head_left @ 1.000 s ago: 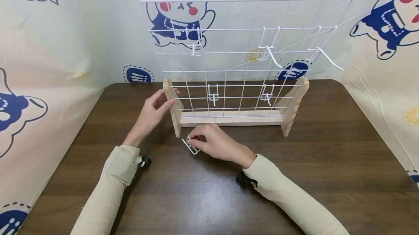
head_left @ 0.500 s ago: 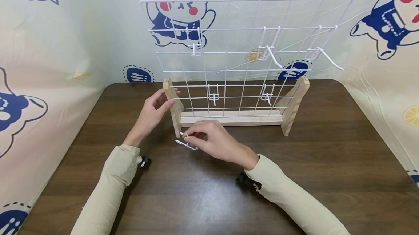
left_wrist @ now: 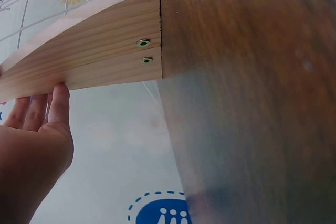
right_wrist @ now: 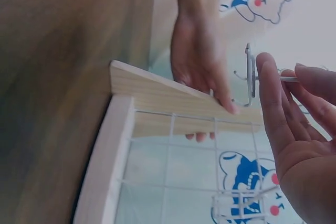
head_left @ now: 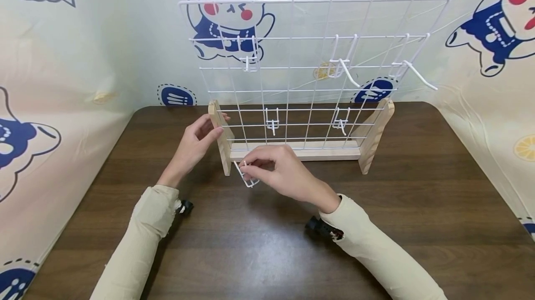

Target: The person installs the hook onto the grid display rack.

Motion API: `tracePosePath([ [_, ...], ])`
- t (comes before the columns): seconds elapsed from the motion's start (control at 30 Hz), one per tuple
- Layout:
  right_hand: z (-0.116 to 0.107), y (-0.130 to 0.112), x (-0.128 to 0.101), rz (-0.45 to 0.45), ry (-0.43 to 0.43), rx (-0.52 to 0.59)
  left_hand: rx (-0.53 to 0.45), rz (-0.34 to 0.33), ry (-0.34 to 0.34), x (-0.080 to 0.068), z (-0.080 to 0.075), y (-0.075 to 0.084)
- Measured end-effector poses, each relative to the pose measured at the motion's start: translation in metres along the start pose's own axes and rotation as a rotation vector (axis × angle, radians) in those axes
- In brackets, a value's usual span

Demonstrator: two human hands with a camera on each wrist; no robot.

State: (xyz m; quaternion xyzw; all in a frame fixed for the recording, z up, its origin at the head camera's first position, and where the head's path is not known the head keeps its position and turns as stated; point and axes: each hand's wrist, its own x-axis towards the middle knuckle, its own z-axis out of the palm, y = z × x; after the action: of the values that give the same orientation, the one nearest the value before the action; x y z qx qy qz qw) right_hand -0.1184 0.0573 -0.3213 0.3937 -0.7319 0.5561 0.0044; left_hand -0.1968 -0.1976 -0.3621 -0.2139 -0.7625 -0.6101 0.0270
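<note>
In the head view, my right hand (head_left: 280,170) pinches a white wire display hook (head_left: 242,174) low in front of the rack's left end. The right wrist view has the hook's wire frame (right_wrist: 250,77) beyond my fingertips, its prong between finger and thumb. My left hand (head_left: 195,138) holds the wooden left side panel (head_left: 221,146) of the rack, thumb in front and fingers behind. Seen from the left wrist, those fingers reach up to the panel's edge (left_wrist: 105,51). A white wire grid (head_left: 288,91) leans back from between the two wooden sides.
Several white hooks hang on the grid, among them a long one (head_left: 420,76) at upper right and a lower one (head_left: 272,123). A wooden crossbar (head_left: 326,153) joins the sides at the base. Behind the dark wood table (head_left: 259,253) hangs a cartoon-printed cloth (head_left: 138,35).
My right hand has lifted slightly and moved toward the rack, turning the hook as it goes. The left hand stays in place on the side panel.
</note>
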Motion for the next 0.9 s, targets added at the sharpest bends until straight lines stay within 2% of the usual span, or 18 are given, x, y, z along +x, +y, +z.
tracePosePath([
  [0.17, -0.008, -0.006, 0.0, -0.008, 0.028, 0.068, 0.005, 0.006, 0.008, 0.002, -0.003, -0.014],
  [0.5, -0.025, -0.012, 0.002, -0.063, 0.118, -0.03, 0.014, -0.01, 0.01, 0.001, -0.004, -0.015],
  [0.63, -0.033, -0.014, 0.002, -0.081, 0.179, -0.052, 0.003, -0.018, 0.007, 0.0, -0.003, -0.011],
  [0.9, -0.046, -0.014, 0.002, -0.148, 0.305, -0.081, -0.01, -0.013, -0.005, -0.003, 0.002, 0.014],
])
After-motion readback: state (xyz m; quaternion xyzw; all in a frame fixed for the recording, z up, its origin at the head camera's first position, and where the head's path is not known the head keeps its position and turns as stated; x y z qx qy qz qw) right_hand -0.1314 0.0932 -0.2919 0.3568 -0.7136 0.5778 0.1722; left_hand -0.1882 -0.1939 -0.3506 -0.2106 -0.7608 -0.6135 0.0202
